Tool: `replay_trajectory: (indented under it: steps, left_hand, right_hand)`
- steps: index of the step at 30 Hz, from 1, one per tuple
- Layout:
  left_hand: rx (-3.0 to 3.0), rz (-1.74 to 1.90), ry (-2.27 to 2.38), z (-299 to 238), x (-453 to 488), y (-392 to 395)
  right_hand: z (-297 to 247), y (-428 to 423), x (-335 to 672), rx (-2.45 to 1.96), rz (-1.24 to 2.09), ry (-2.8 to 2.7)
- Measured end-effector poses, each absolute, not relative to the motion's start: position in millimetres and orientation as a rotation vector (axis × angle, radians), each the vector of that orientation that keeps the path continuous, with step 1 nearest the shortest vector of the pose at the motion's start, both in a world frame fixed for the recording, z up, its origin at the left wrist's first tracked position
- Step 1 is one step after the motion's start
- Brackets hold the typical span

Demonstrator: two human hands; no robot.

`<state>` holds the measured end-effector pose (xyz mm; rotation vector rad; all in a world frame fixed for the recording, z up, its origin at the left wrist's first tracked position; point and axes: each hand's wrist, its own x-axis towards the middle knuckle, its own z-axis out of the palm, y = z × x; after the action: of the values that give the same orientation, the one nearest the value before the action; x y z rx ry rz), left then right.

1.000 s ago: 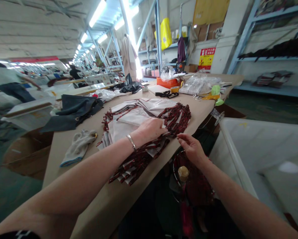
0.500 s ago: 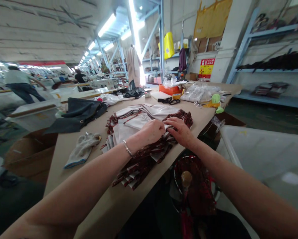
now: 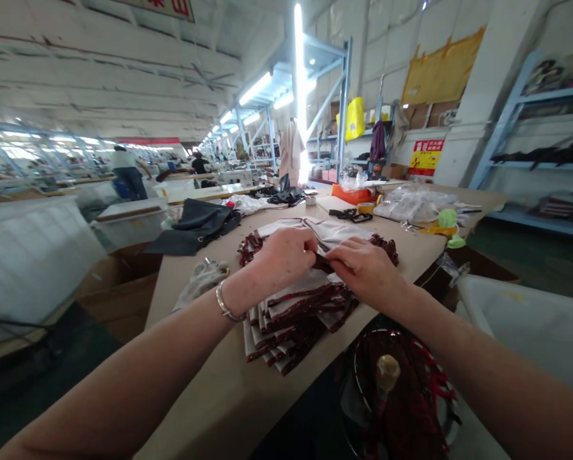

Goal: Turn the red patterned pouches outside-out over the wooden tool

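On the table lies a pile of light grey fabric pieces (image 3: pixel 296 297) with dark red-brown edges, stacked unevenly. My left hand (image 3: pixel 286 255) is over the pile, thumb and fingers pinched on the dark red-brown edge of a fabric piece (image 3: pixel 322 262). Close by on the right, my right hand (image 3: pixel 366 267) pinches the same edge, so a short dark stretch shows between the two hands. Both hands cover part of the pile, and the fingertips are partly hidden. A bracelet (image 3: pixel 223 301) circles my left wrist.
A work glove (image 3: pixel 202 281) lies left of the pile, with dark folded cloth (image 3: pixel 197 223) behind it. Scissors (image 3: pixel 351 215), tape (image 3: pixel 365 207) and clear plastic bags (image 3: pixel 413 204) are farther back. A white bin (image 3: pixel 530 319) stands right; below is a round container (image 3: pixel 401 390) with dark red material.
My view has turned left, so the scene sits farther right. Both hands have come up toward me from the pile, lifting the dark edge between them.
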<state>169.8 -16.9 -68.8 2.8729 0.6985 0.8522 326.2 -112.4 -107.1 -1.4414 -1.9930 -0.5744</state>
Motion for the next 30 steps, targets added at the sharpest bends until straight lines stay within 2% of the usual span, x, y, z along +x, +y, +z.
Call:
replay_trajectory:
  steps: [4,7,12,16,20,26,30]
  left_hand:
    - [3.1,1.128,0.742,-67.6,161.3,-31.8]
    - [3.058,1.176,0.795,-68.4,160.2,-27.5]
    - [2.689,1.191,0.74,-66.9,155.8,-7.1]
    - [2.573,0.861,0.448,-61.5,144.4,-10.5]
    - [2.684,0.58,0.412,-65.6,130.8,-18.5]
    - [2.719,0.486,0.556,-88.9,117.3,-16.5]
    - [2.654,0.503,0.574,-102.9,116.4,-22.2]
  right_hand:
    - [-94.3,-133.1,303.2,-1.418,-1.022,-2.014]
    - [-88.1,-136.5,301.8,-1.394,-1.063,-1.986]
    - [-93.2,-127.7,320.5,-1.395,-0.582,-1.864]
    - [-101.5,-128.5,332.9,-1.402,-0.241,-1.663]
    - [-113.5,-137.1,334.8,-1.386,-0.124,-1.634]
    - [-141.9,-150.3,335.0,-1.428,-0.117,-1.675]
    - [-141.1,-158.6,325.8,-1.518,0.041,-1.791]
